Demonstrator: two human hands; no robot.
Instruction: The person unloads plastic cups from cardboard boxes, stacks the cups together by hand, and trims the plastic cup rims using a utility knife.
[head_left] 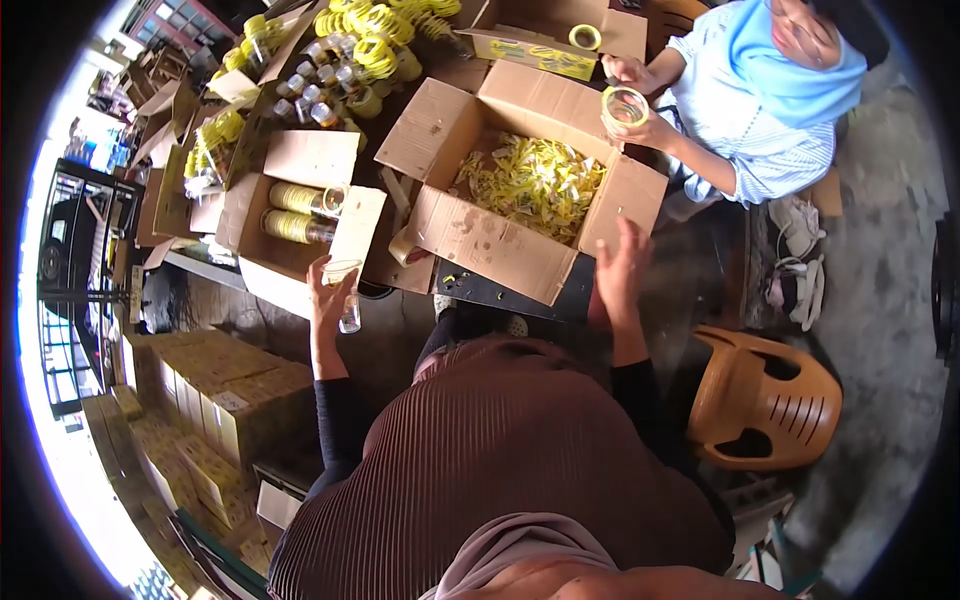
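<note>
At the desk edge, left hand is wrapped around one clear jar, upright beside the small carton holding two filled jars. Looks light, rigid, smooth, probably breakable: grip mid-body. Right hand is open and empty, over the big carton of yellow packets.

A rough grey concrete floor spreads to the right, where an empty tan plastic chair stands. A dark table runs across the middle. Stacks of closed cardboard cartons line the floor on the left. Beyond them strong daylight pours in along the left edge, past what may be a dark metal gate; the fisheye blurs it. Sandals lie by the chair.
</note>
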